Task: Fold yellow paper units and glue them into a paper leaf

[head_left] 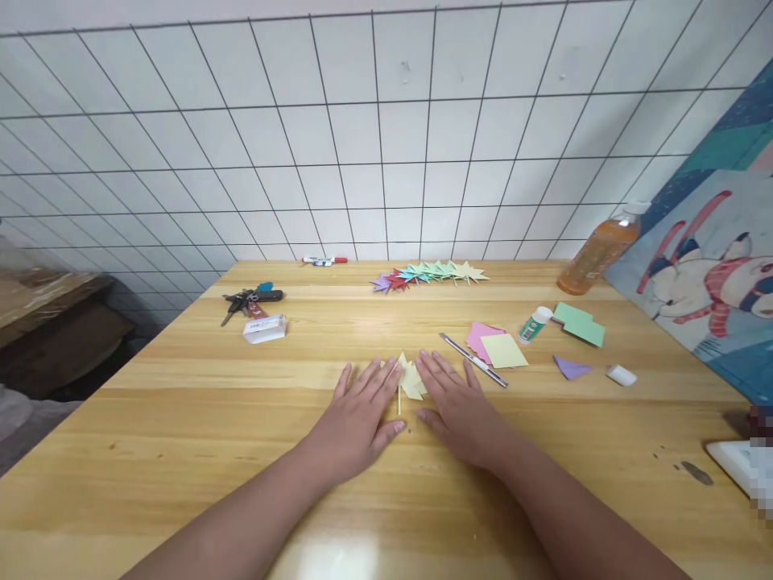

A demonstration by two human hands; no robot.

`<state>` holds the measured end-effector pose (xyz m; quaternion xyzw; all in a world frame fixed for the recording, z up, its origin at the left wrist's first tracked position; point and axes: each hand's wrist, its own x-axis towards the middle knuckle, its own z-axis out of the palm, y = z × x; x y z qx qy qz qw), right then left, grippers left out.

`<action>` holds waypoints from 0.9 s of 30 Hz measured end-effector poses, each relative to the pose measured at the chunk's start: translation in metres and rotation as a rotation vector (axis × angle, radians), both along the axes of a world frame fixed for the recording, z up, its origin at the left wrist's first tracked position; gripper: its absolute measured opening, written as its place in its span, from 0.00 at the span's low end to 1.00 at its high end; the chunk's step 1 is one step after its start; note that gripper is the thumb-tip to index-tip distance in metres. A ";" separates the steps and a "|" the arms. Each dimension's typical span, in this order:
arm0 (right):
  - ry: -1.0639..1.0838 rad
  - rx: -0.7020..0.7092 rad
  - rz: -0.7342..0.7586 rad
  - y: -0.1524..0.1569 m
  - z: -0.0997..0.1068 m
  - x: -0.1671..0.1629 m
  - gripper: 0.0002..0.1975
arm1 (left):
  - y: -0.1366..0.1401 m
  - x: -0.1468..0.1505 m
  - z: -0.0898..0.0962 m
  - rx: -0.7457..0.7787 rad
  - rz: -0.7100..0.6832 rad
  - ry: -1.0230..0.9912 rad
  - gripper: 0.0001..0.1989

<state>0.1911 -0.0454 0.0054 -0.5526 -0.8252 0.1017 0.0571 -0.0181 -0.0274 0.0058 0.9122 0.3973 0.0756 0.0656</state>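
A pale yellow folded paper leaf (410,382) with a thin stem lies flat on the wooden table, between my two hands. My left hand (361,411) rests palm down with its fingers stretched out, its fingertips covering the leaf's left side. From the other side my right hand (454,407) lies flat, fingers extended over the leaf's right part. Some of the leaf's edges are hidden under the fingers. Just beyond my right hand is a slim utility knife (474,359), beside a yellow paper square (505,351) that overlaps pink paper (481,338).
A row of coloured paper leaves (431,274) lies near the tiled wall, right of a marker (324,260). Keys (250,302) and a small white box (264,329) are at left. At right are a glue stick (535,325), green papers (583,327), purple paper (571,367), an eraser (622,375) and a bottle (599,251).
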 end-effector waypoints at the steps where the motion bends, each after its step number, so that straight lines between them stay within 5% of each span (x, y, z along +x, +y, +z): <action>1: 0.001 -0.003 0.012 0.000 -0.002 0.000 0.32 | 0.000 0.000 0.000 -0.015 -0.023 0.004 0.32; 20: -0.005 -0.003 -0.033 0.000 -0.009 -0.003 0.35 | 0.001 0.012 -0.007 -0.119 -0.040 0.041 0.30; 23: 0.033 0.088 -0.064 -0.001 -0.003 -0.006 0.31 | 0.001 0.013 -0.007 -0.128 -0.040 0.041 0.29; 27: 0.112 0.199 -0.164 -0.005 0.012 -0.017 0.12 | 0.001 0.008 -0.001 -0.151 -0.043 -0.046 0.30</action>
